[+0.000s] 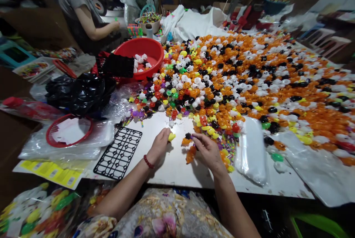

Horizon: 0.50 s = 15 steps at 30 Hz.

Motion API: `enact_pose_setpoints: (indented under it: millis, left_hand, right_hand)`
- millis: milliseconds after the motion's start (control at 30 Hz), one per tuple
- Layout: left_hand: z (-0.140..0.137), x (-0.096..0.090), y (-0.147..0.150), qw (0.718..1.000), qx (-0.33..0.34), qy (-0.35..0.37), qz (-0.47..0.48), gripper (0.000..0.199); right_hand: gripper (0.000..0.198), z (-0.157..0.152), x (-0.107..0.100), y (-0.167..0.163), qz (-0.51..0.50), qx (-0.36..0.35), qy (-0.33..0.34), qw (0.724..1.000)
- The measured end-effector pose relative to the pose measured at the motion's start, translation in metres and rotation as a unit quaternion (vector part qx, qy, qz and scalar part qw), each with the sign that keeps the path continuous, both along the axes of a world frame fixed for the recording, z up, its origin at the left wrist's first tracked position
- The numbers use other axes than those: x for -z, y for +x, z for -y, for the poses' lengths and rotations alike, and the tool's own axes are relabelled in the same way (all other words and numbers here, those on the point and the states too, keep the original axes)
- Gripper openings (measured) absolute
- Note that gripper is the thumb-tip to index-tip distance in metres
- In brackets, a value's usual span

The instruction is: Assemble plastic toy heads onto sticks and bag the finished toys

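My left hand [160, 145], with a red bead bracelet on its wrist, is closed around a small yellow plastic toy [171, 136] that pokes out past the fingertips. Thumb and fingers of my right hand [208, 152] pinch a small black-and-purple toy [189, 135]. Just beneath it an orange toy [190, 155] is near the tabletop; whether the right hand also holds it I cannot tell. A black plastic grid tray [118, 153] lies flat to the left of my left hand. Beyond both hands spreads a large pile of small plastic toys [222, 82], orange, white, black and yellow.
A red basin [155, 55] with white pieces stands at the back left. Nearer are a black plastic bag [80, 92] and a red round basket [50, 139]. Clear plastic bags [251, 153] lie to the right. Another person [83, 16] works at the far left.
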State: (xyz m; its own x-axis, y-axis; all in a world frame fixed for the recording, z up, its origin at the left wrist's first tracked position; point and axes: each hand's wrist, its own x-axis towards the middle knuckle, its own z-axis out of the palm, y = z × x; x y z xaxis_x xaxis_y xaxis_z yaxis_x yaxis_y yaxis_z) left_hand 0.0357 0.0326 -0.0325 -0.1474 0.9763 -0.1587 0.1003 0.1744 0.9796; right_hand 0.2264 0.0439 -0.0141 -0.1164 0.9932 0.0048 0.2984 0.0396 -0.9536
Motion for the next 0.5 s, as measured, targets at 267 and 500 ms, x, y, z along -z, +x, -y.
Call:
enact_pose_setpoints:
  millis: [267,500]
  left_hand:
    - [0.008,-0.01,0.006,0.958,0.075,-0.104,0.255,0.058]
    - [0.019,-0.012,0.003,0.993,0.085,0.058,0.052,0.029]
  right_hand:
    - [0.047,0.01,0.01,-0.007,-0.105,-0.049,-0.099,0.988]
    - [0.043,0.015,0.009,-0.011,-0.132,-0.056,-0.116,0.983]
